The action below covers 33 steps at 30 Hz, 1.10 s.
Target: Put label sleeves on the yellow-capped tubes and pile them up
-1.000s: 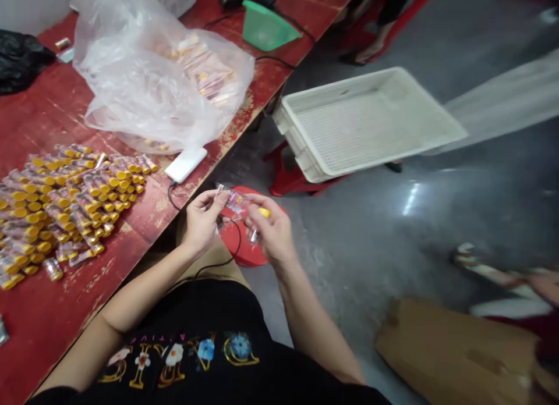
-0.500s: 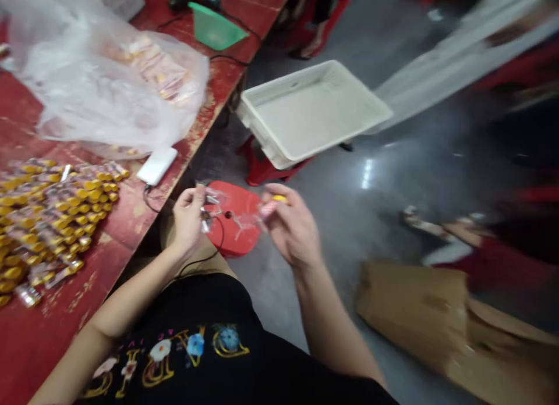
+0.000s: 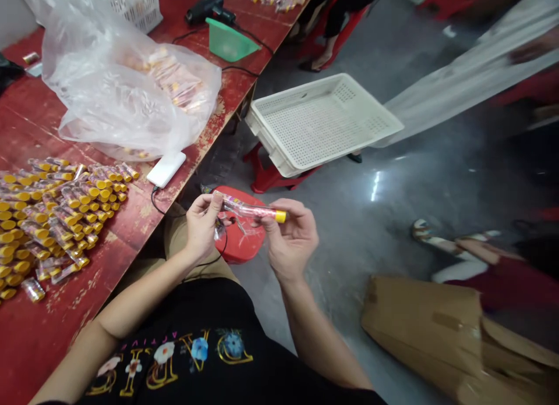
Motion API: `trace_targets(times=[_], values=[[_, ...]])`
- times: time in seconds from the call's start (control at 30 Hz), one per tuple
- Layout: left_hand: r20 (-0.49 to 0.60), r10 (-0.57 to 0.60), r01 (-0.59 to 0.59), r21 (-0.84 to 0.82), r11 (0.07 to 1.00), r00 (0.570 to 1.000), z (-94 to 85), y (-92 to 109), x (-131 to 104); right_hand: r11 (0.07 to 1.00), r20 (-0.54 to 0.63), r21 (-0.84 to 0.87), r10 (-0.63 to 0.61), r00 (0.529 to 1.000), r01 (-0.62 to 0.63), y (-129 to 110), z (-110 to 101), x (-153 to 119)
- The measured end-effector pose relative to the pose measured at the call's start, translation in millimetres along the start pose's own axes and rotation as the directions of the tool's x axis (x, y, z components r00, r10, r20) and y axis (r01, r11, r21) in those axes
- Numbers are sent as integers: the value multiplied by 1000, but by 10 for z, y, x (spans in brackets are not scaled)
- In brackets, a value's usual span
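In front of my lap, my right hand (image 3: 293, 236) pinches a slim pink tube with a yellow cap (image 3: 262, 212) near its capped end. My left hand (image 3: 203, 224) is closed on a clear printed plastic sleeve (image 3: 230, 202), which lines up with the tube's left end. Whether the tube sits inside the sleeve or only touches it, I cannot tell. More clear plastic hangs under my left fingers. On the table to the left lies a large pile of yellow-capped tubes (image 3: 65, 210).
On the red table (image 3: 109, 265) are a big clear plastic bag (image 3: 126, 96), a white power bank (image 3: 166, 169), a green basket (image 3: 231, 41) and a heat gun (image 3: 209, 8). A white crate (image 3: 323, 125) rests on a red stool. A cardboard box (image 3: 423, 323) and a seated person are at right.
My hands have come together, bringing the capped tube to the plastic sleeve in my left fingers. The tube now lies sideways between both hands. The whole view has shifted slightly.
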<state>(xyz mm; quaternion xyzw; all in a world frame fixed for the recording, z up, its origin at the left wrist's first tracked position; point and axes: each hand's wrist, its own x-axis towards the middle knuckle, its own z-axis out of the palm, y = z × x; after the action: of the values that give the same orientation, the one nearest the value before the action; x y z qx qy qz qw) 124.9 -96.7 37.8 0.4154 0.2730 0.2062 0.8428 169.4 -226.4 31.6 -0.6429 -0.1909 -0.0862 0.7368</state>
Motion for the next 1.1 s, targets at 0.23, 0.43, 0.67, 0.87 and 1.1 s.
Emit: trace_targets(times=[0.23, 0.43, 0.67, 0.87, 1.1], values=[[61, -49, 48, 15, 999, 997, 14, 45, -79, 996, 192, -54, 75, 979, -66, -31, -110, -182], [132, -20, 13, 51, 999, 991, -69, 41, -131, 998, 230, -70, 16, 973, 0, -35, -94, -149], [134, -41, 33, 56, 998, 990, -176, 22, -213, 991, 103, -129, 32, 994, -18, -44, 93, -146], [118, -29, 28, 12, 1000, 993, -308, 59, -200, 988, 112, -154, 5, 994, 12, -7, 254, -153], [-112, 55, -75, -179, 981, 992, -835, 208, -189, 996, 338, -76, -17, 941, 45, 209, 835, -239]])
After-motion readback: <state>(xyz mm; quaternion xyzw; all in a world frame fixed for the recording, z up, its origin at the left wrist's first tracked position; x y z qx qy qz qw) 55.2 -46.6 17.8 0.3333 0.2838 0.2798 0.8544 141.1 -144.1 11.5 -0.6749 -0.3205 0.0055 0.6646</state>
